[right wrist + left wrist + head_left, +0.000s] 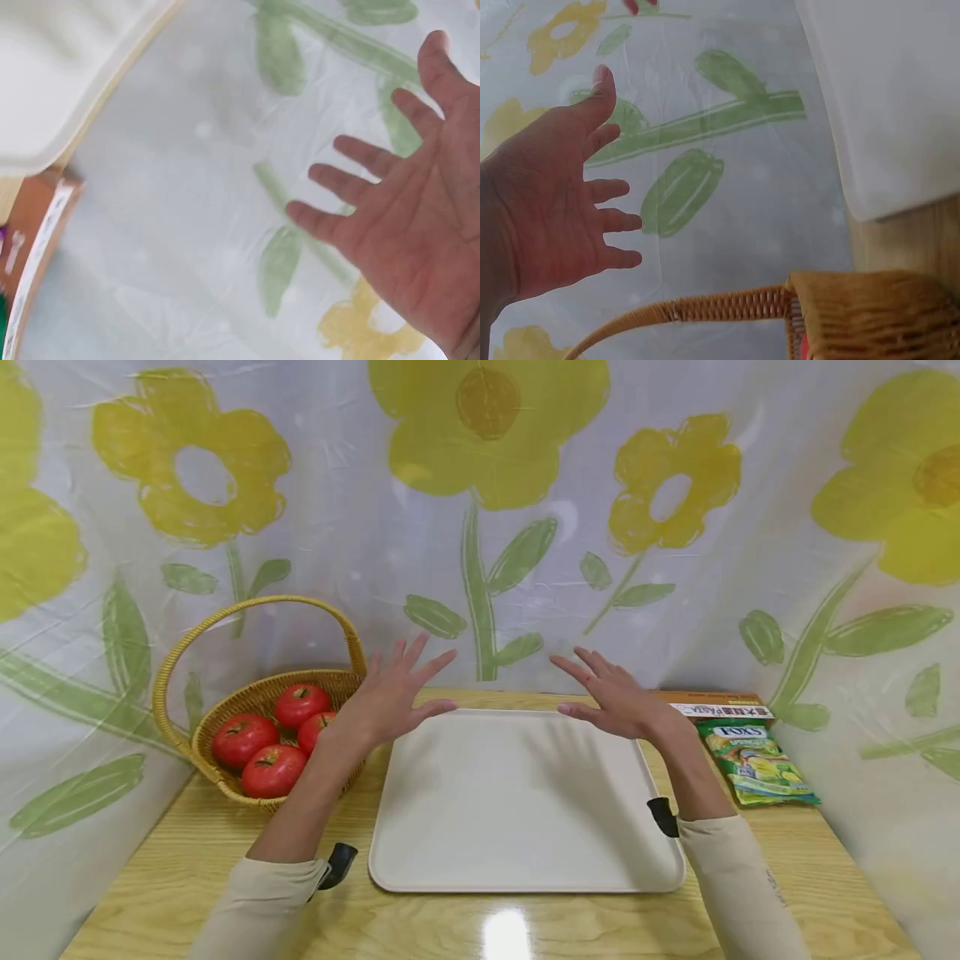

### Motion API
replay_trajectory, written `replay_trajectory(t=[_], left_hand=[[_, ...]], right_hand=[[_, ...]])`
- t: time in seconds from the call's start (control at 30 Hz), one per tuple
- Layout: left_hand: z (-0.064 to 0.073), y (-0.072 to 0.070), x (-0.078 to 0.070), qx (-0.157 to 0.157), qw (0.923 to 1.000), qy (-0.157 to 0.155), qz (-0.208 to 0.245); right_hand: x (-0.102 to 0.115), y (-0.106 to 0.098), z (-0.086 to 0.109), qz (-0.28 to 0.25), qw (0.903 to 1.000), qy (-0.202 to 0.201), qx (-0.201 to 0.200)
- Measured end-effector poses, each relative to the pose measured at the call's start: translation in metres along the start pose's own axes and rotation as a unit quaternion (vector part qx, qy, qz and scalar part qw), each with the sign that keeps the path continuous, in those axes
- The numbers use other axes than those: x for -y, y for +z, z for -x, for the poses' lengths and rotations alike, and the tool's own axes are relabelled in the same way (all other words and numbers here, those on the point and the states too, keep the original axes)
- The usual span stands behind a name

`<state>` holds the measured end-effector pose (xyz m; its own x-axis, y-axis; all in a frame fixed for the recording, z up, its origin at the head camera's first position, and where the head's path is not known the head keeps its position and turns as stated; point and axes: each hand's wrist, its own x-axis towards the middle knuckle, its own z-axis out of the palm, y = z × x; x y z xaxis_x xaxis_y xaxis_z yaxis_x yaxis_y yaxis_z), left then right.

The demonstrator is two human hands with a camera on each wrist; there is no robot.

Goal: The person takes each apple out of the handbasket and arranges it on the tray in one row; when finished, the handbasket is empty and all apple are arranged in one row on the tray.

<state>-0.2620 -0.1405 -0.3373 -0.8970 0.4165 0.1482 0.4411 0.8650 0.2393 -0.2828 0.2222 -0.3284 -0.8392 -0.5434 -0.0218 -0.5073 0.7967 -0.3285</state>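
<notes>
My left hand (390, 693) is raised over the far left corner of a white tray (517, 810), fingers spread and holding nothing. Across from it, my right hand (611, 693) hovers above the tray's far right part, also with fingers spread and nothing in them; its shadow falls on the tray. Both palms show bare in the wrist views. Left of the tray stands a wicker basket (202, 743) with a tall handle, holding several red tomatoes (244, 740). My left forearm partly covers the basket's right side.
At the right of the wooden table (810, 893) lie a green snack bag (757, 764) and an orange-brown box (712, 698) with a white printed strip, partly hidden by my right arm. A curtain (330, 560) with yellow flowers encloses the table's back and sides.
</notes>
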Motion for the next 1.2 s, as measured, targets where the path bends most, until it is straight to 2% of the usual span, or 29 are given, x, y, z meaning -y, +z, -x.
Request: replay_trajectory(t=[0.27,0.43,0.6,0.73,0.8,0.97,1.2], left_hand=[[0.014,-0.007,0.009,-0.002,0.9998,0.018,-0.001],[0.024,-0.014,0.02,0.001,0.9989,0.046,0.004],[0.035,-0.021,0.034,0.018,0.9984,0.053,0.012],[0.043,-0.029,0.043,0.024,0.9978,0.061,0.013],[0.047,-0.035,0.048,0.024,0.9975,0.065,0.012],[0.054,-0.05,0.062,0.032,0.9968,0.069,0.025],[0.063,-0.065,0.074,0.022,0.9974,0.065,0.023]], right_hand=[[-0.034,0.004,0.031,-0.041,0.999,-0.013,0.014],[-0.066,0.013,0.052,-0.038,0.9983,-0.038,0.02],[-0.1,0.029,0.073,-0.051,0.9962,-0.051,0.05],[-0.119,0.04,0.09,-0.101,0.99,-0.033,0.094],[-0.126,0.048,0.096,-0.109,0.9877,-0.015,0.111],[-0.14,0.063,0.1,-0.082,0.987,0.016,0.137],[-0.15,0.062,0.101,-0.093,0.9815,0.029,0.165]])
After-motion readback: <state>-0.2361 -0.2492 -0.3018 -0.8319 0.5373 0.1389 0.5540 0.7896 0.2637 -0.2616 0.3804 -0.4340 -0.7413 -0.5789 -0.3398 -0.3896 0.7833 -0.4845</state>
